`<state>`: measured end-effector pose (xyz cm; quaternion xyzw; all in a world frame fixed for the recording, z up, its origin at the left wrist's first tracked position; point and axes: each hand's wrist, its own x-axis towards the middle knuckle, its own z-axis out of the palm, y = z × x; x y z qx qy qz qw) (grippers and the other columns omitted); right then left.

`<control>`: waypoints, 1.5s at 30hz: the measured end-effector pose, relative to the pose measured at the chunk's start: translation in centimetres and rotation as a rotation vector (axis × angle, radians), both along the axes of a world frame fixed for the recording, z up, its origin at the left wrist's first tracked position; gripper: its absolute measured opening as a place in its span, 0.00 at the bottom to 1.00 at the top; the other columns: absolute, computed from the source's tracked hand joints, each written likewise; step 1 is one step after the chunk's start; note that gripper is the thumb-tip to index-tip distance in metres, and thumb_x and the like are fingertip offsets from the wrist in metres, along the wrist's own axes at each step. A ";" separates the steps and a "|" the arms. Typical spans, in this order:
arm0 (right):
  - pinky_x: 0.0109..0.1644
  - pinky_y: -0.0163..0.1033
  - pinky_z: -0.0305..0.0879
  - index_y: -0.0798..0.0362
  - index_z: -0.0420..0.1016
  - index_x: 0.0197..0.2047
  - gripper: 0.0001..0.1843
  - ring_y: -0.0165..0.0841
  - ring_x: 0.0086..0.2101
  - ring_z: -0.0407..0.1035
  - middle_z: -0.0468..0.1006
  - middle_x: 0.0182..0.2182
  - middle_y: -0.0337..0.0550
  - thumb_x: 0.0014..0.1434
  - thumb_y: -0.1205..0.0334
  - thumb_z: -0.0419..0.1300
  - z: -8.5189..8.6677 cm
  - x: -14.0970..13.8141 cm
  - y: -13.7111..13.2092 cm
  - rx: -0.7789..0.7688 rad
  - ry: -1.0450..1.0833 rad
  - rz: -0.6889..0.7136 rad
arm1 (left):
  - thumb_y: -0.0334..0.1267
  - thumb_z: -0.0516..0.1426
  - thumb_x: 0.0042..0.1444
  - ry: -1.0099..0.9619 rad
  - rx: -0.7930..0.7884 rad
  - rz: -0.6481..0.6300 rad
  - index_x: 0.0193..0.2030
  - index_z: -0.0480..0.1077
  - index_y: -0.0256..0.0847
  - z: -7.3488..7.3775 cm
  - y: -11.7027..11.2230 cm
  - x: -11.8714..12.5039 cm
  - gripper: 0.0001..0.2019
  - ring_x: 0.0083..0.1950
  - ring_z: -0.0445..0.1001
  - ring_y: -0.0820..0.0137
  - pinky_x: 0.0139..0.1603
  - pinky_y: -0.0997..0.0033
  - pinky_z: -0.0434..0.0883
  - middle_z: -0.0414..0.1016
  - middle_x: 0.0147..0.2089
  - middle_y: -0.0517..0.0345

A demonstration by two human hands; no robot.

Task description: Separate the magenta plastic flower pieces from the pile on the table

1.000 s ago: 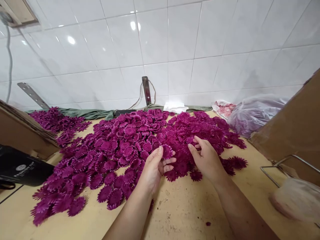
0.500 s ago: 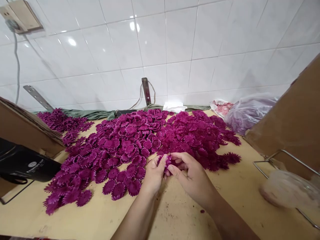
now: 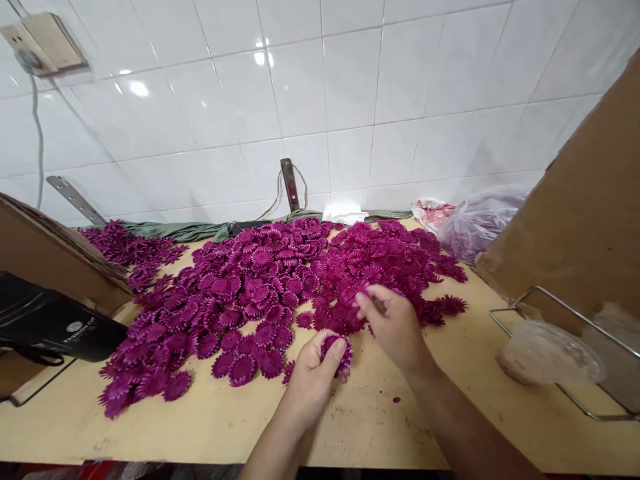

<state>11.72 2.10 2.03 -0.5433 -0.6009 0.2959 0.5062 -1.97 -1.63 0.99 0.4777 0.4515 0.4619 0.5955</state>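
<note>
Near the table's front, my left hand (image 3: pixel 315 373) grips a purple flower piece (image 3: pixel 336 352) with toothed, pale-tipped edges, the thumb pressed on its face. My right hand (image 3: pixel 397 327) is raised beyond it, to the right. Between its thumb and fingers is another purple flower piece (image 3: pixel 357 293), slightly blurred, at the near side of a heap of flat flower pieces (image 3: pixel 390 253). To the left spreads a larger pile of cupped flower pieces (image 3: pixel 255 267) of the same purple. The two hands are apart.
A black cup (image 3: pixel 55 320) lies tilted by a cardboard box (image 3: pixel 60 253) at left. On the right stand another cardboard box (image 3: pixel 575 213), a wire frame (image 3: pixel 540 293) and a clear plastic container (image 3: pixel 545 353). A plastic bag (image 3: pixel 480 223) rests against the tiled wall (image 3: pixel 350 87).
My hands were together on a flower piece and have separated. The left came nearer with its piece, while the right moved out to the heap and pinches another. The view shifted slightly.
</note>
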 end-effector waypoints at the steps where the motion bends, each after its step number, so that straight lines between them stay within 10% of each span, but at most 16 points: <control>1: 0.27 0.37 0.65 0.55 0.74 0.32 0.12 0.32 0.23 0.67 0.73 0.21 0.41 0.57 0.58 0.52 0.1 0.7 0.9 -0.011 0.013 -0.055 | 0.55 0.60 0.43 -0.005 0.005 -0.007 0.23 0.64 0.39 0.1 -0.2 -0.2 0.19 0.22 0.62 0.75 0.25 0.74 0.61 0.63 0.19 0.64; 8: 0.53 0.55 0.61 0.59 0.63 0.57 0.29 0.47 0.52 0.63 0.66 0.54 0.60 0.52 0.61 0.57 0.3 2.9 3.8 0.020 -0.218 -0.228 | 0.53 0.62 0.40 -0.083 -0.028 0.020 0.26 0.66 0.39 0.1 -0.1 -0.7 0.18 0.23 0.62 0.76 0.25 0.75 0.60 0.66 0.20 0.64; 19: 0.37 0.38 0.69 0.55 0.72 0.37 0.09 0.32 0.32 0.72 0.77 0.32 0.43 0.53 0.62 0.57 -0.2 -1.6 -1.9 -0.241 0.082 0.428 | 0.65 0.59 0.33 -0.085 -0.114 0.137 0.18 0.57 0.40 -1.6 1.5 0.6 0.28 0.15 0.50 0.81 0.16 0.77 0.48 0.54 0.12 0.70; 29: 0.28 0.35 0.63 0.53 0.69 0.27 0.09 0.29 0.23 0.65 0.70 0.20 0.37 0.53 0.57 0.56 -0.9 0.0 1.8 -0.134 0.118 0.107 | 0.54 0.60 0.42 -0.013 0.016 0.005 0.23 0.65 0.38 -1.0 0.8 0.0 0.19 0.22 0.58 0.77 0.25 0.76 0.57 0.61 0.19 0.66; 36: 0.49 0.49 0.64 0.60 0.64 0.54 0.22 0.42 0.45 0.70 0.73 0.47 0.58 0.56 0.61 0.53 0.0 2.3 5.1 -0.096 -0.021 -0.206 | 0.38 0.61 0.44 0.042 0.039 0.082 0.33 0.75 0.38 -0.8 0.9 -0.5 0.08 0.35 0.69 0.70 0.39 0.72 0.64 0.75 0.32 0.57; 45: 0.47 0.44 0.69 0.53 0.71 0.48 0.19 0.36 0.41 0.72 0.77 0.42 0.48 0.51 0.60 0.60 -1.0 -1.0 -2.0 -0.177 -0.050 0.272 | 0.52 0.63 0.35 -0.056 -0.065 0.165 0.16 0.65 0.38 -1.7 1.8 0.4 0.19 0.18 0.57 0.78 0.21 0.76 0.57 0.60 0.14 0.67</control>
